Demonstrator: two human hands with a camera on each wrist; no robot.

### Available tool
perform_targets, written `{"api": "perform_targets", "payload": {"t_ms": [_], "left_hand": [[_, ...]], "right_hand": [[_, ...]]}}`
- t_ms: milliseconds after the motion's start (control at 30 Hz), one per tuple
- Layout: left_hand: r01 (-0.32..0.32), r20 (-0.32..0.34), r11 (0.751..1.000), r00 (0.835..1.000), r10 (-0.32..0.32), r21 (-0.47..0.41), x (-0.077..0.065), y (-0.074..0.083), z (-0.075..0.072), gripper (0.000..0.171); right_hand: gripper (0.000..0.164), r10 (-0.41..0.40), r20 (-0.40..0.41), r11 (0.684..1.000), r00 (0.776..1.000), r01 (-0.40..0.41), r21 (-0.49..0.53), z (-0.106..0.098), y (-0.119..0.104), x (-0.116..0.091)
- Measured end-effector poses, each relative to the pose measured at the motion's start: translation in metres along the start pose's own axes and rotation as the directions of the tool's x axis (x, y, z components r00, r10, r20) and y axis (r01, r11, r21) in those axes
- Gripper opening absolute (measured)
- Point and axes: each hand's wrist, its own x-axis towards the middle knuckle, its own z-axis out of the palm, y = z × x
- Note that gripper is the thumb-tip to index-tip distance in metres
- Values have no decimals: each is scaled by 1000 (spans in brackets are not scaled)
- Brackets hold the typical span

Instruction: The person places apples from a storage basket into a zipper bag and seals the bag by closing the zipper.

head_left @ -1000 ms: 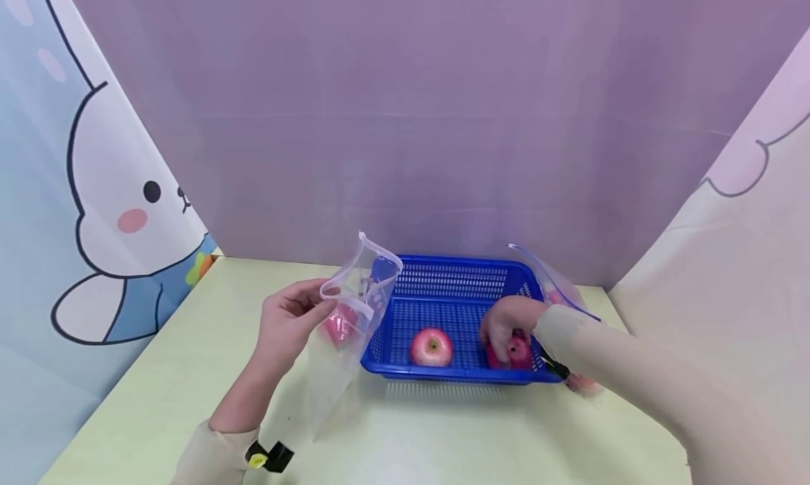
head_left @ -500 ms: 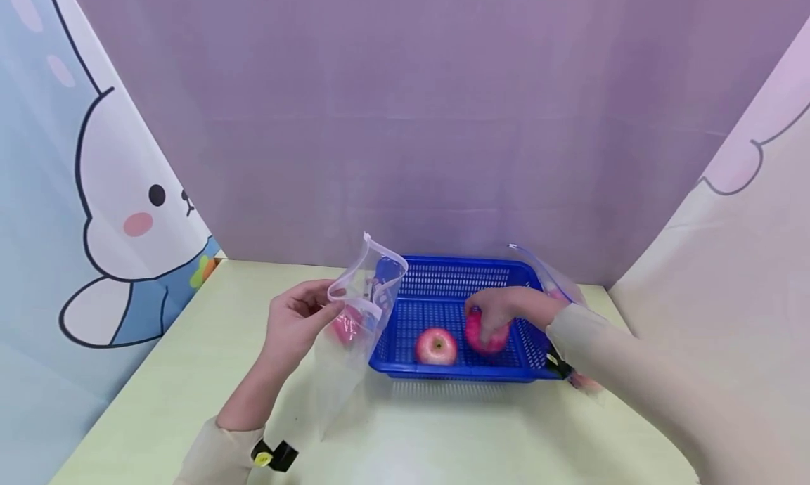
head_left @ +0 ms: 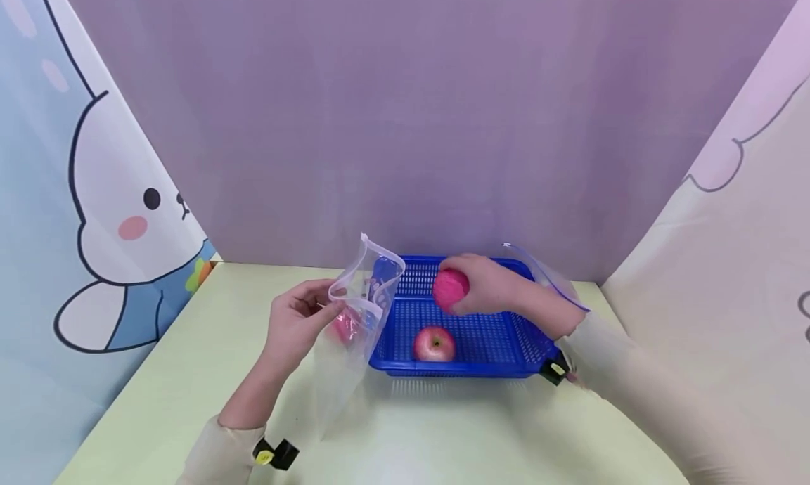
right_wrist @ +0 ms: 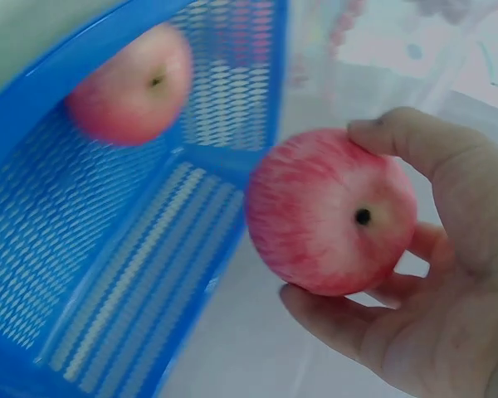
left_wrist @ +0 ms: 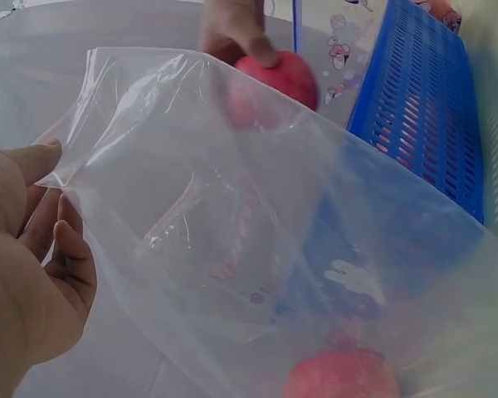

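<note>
My left hand (head_left: pixel 300 323) pinches the edge of a clear zip bag (head_left: pixel 342 386) with a white zip, and the bag's mouth gapes. Over the blue basket (head_left: pixel 455 370), my right hand (head_left: pixel 490 285) grips a red apple (head_left: pixel 448 290). The right wrist view shows fingers and thumb curled around that apple (right_wrist: pixel 324 215). A second apple (head_left: pixel 434 344) sits in the basket near its front wall. Something red (head_left: pixel 344 327) shows through the clear bag; whether it lies inside or behind, I cannot tell.
Another clear bag with a blue zip (head_left: pixel 550 281) stands at the basket's right side, partly hidden by my right arm. The pale table (head_left: pixel 430 429) stretches in front of the basket. A purple cloth wall (head_left: pixel 405 119) rises behind.
My right hand has gripped the apple from the basket's right side, lifted it and carried it left, above the basket. The left hand and the bag have barely moved.
</note>
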Motion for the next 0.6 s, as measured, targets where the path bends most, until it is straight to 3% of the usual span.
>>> {"api": "perform_targets", "payload": {"t_ms": [133, 333, 467, 600], "left_hand": [[-5, -6, 1000, 1000, 5, 14, 1, 5, -3, 29], [11, -12, 1000, 1000, -11, 22, -1, 9, -3, 29], [16, 5, 1000, 1000, -16, 21, -1, 10, 0, 30], [18, 8, 1000, 1000, -18, 17, -3, 9, 2, 29]], "right_hand": [[69, -25, -144, 993, 989, 41, 107, -13, -22, 7], [66, -21, -249, 961, 968, 88, 261, -27, -56, 19], [65, 7, -277, 950, 961, 81, 302, -28, -73, 27], [65, 23, -257, 950, 966, 58, 305, -21, -84, 35]]}}
